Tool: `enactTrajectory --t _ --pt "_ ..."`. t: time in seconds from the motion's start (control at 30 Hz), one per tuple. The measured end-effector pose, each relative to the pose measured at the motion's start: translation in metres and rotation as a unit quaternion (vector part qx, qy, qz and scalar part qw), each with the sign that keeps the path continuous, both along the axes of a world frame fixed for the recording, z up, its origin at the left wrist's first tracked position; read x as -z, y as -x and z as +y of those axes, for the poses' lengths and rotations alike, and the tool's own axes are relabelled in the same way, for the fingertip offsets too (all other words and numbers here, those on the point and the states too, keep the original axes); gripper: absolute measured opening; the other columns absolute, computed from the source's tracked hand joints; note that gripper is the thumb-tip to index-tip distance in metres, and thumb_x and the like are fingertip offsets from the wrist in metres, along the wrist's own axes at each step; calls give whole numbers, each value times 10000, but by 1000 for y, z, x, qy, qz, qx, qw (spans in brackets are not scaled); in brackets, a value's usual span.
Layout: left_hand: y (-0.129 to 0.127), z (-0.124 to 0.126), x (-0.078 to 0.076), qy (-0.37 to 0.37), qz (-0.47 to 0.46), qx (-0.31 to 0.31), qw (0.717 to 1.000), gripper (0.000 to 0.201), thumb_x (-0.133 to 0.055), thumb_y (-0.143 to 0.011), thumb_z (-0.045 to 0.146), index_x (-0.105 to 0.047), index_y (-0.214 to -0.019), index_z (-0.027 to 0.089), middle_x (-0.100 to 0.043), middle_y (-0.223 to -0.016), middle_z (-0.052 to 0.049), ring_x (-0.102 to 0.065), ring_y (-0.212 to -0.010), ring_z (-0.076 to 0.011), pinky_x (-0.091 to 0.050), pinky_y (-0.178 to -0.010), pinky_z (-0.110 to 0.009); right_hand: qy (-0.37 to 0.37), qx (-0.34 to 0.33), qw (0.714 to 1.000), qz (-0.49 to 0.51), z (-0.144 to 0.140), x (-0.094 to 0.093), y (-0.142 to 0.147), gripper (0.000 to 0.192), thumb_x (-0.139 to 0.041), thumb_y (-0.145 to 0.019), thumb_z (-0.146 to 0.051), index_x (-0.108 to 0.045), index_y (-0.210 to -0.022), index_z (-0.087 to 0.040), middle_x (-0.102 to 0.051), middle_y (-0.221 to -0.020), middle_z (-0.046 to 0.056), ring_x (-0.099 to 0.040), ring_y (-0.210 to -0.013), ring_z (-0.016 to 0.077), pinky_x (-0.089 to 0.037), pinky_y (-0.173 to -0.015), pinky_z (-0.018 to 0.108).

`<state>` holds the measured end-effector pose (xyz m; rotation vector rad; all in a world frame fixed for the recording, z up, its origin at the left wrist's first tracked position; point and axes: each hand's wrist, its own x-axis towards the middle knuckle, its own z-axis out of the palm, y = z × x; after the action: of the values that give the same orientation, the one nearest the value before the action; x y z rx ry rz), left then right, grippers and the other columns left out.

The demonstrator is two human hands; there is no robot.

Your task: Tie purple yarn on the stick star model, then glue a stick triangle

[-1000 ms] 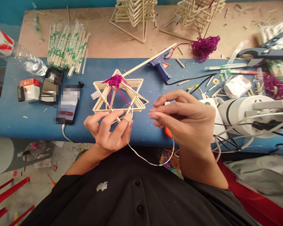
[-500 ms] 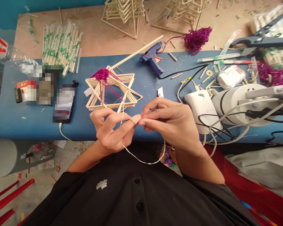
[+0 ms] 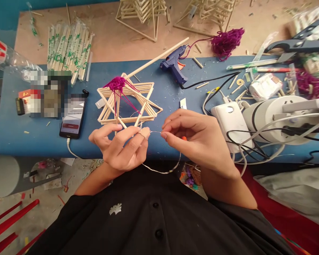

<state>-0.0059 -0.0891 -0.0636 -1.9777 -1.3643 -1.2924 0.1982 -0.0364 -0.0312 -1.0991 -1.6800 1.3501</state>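
One thin wire (image 3: 156, 132) strung from left hand (image 3: 122, 147) to right hand (image 3: 199, 136) in the head view, short span crossing the gap between fingertips. Left: closed, pinching the wire over the near side of the stick frame (image 3: 143, 105). Looks braced there, probably to steady wire and frame together; firm grip on the sticks or just a touch, cannot tell behind the fingers. Right: thumb and index tips pinched on the wire, other fingers curled. Apparently held about level with the left to control the short span. Slack loop (image 3: 163, 173) hanging below, probably of the same wire, likely left long for room to move.

Frame on the blue table (image 3: 37, 138), close to the front edge, seemingly for easy reach. Purple yarn (image 3: 117, 84) bunched at its top, strands running down to the sticks. Long stick (image 3: 154, 60) slanting back towards the glue gun (image 3: 174, 65); gun beyond the frame, presumably set down clear of the fingers. Yarn pile (image 3: 227, 44) farther back, wrapped sticks (image 3: 69, 49) back left, phone (image 3: 73, 117) at left with cable (image 3: 69, 143) plugged in, power bank (image 3: 231, 122) beside the right hand.
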Motion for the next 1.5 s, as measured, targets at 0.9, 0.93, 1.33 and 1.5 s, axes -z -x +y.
enactTrajectory --t 0.9,0.93,1.33,1.5 --pt "11 6 27 98 -30 -57 993 289 -833 -907 435 -795 -1147 278 -854 -1179 -49 -642 -956 -326 -357 -898 -509 -306 33 879 -365 33 -16 40 166 -663 -849 -150 -772 -727 -180 -759 -854 28 -536 -624 101 -404 -613 315" --pt "11 6 26 106 -29 -53 992 310 -832 -904 428 -787 -1167 270 -850 -1195 -54 -661 -994 -335 -378 -908 -507 -307 36 879 -364 32 -16 42 169 -664 -859 -153 -778 -736 -176 -762 -874 27 -523 -620 96 -400 -609 312" --pt "2 6 16 161 -18 -68 984 272 -765 -946 404 -732 -1183 275 -845 -1202 -56 -676 -1393 -422 -333 -1230 -630 -272 32 914 -300 29 -3 45 138 -680 -919 -175 -794 -841 -173 -764 -966 55 -613 -654 96 -496 -641 280" --pt "2 4 21 200 -52 -47 977 287 -767 -953 377 -719 -1218 279 -825 -1262 -91 -615 -1474 -423 -329 -1262 -643 -269 40 918 -289 29 -1 49 162 -661 -906 -166 -783 -802 -186 -766 -956 57 -656 -730 141 -498 -668 314"
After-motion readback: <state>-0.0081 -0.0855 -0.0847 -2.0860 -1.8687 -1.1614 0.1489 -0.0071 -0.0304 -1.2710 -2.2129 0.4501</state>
